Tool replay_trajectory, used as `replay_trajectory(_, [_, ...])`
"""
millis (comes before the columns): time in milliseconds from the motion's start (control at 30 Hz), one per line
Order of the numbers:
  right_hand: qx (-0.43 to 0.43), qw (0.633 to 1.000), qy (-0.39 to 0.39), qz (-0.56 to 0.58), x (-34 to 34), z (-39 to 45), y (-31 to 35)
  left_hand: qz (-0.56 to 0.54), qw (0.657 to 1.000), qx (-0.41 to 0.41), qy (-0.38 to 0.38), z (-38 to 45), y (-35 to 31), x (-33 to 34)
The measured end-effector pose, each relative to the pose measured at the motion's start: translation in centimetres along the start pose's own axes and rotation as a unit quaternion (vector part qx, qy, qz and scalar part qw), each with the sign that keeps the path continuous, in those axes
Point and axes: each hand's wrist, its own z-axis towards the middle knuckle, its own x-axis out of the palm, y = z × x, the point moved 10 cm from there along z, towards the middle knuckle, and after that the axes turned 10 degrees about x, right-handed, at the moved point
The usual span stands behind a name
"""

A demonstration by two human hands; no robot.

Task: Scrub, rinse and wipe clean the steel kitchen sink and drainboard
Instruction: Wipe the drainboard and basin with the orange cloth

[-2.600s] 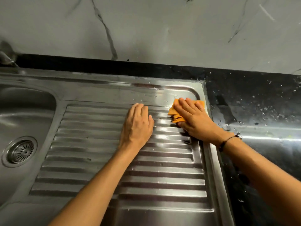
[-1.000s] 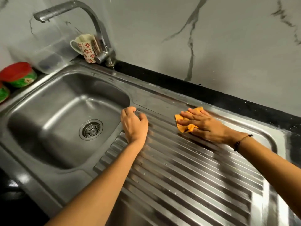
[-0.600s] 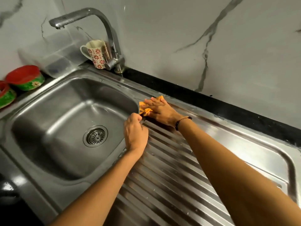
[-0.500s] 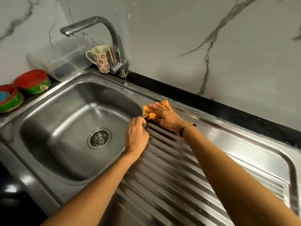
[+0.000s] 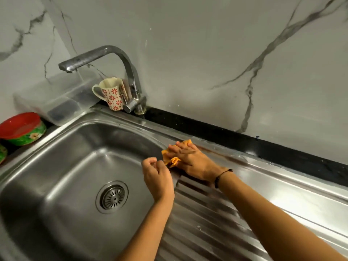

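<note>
The steel sink basin (image 5: 66, 166) with its round drain (image 5: 112, 197) fills the left; the ribbed drainboard (image 5: 207, 223) runs to the right. My right hand (image 5: 190, 159) lies flat, fingers straight, pressing an orange cloth (image 5: 166, 154) onto the rim at the basin's back right corner. My left hand (image 5: 157, 178) hovers over the basin's right edge with fingers curled, its thumb right beside the cloth's bunched end. I see nothing held in it. A brownish streak runs along the drainboard's back groove.
A steel faucet (image 5: 120, 59) arches over the basin from the back rim. A flowered mug (image 5: 112, 97) stands next to it, then a clear plastic container (image 5: 52, 98) and a red-and-green bowl (image 5: 22, 129) at left. Black counter strip (image 5: 282, 153) and marble wall behind.
My right hand slid the cloth leftward along the drainboard's back to the basin corner. My left hand followed to the basin edge and curled its fingers. The view swung left to the basin.
</note>
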Motion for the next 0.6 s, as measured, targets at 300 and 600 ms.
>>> replay_trajectory(300, [-0.041, 0.998, -0.003, -0.055, 0.0, 3.4, 2.2, -0.024, 1.0, 0.018, 0.002, -0.1, -0.7, 0.1])
replay_trajectory(600, [-0.054, 0.973, 0.012, -0.224, 1.6, 5.5, 3.6, -0.008, 1.0, 0.016, -0.002, -0.4, -0.8, -0.2])
